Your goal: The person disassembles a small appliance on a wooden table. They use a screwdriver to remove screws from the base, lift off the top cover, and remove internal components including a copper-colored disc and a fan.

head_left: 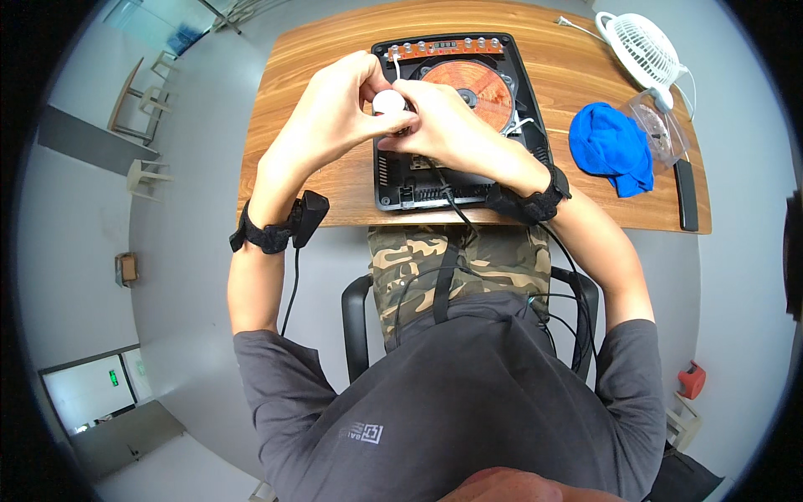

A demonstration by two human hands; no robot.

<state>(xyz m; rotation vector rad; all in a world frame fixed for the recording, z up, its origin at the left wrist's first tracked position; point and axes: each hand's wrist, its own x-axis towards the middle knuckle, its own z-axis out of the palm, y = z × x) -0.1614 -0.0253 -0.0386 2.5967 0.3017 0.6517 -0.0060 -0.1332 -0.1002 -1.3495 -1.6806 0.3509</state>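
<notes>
An opened induction cooker (531, 100) lies on the wooden table in front of me, its black casing exposing a round copper coil (489, 84). Along its far edge runs an orange circuit board (447, 48) with several small buttons. Over the casing's left side, my left hand (335, 105) and my right hand (456, 125) meet with curled fingers around a small part with a round white top (388, 102). The fingers hide most of this part, so I cannot tell its kind. A white wire runs from the board down toward my fingers.
A white fan (640, 50) stands at the table's far right. Nearer are a crumpled blue cloth (611, 146), a clear plastic box (661, 125) and a long black bar (686, 195). Black wrist straps with cables hang from both my forearms. A black power cord (452, 201) crosses the table's front edge.
</notes>
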